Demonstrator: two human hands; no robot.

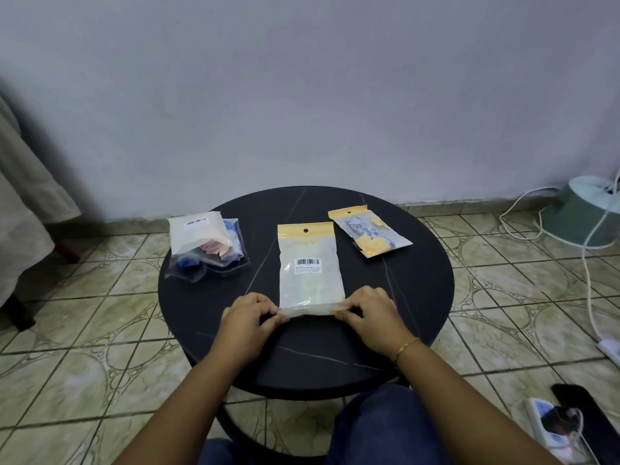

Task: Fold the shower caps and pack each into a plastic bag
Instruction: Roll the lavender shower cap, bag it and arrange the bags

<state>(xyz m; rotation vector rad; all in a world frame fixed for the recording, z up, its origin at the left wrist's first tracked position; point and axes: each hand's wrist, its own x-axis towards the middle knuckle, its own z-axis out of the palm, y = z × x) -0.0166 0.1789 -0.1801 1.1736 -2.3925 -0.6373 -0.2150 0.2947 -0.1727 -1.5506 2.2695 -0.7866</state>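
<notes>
plastic bag (310, 266) mid-table (419, 297), long axis pointing away | left hand (250, 315), right hand (367, 312) pinching near-end corners | equally near

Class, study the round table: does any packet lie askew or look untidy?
Yes. The packet at far right lies turned at an angle, and the pile at far left overlaps loosely. The middle bag lies straight.

We see a dim, evenly lit room with a cool bluish cast on the plain pale wall (302, 78). Soft glare lies on the clear plastic bag (310, 273) at the centre of the round black marbled table (402, 297). Shadows are faint. Edges bow and blur, as at the grey cloth (23, 203) far left.
</notes>
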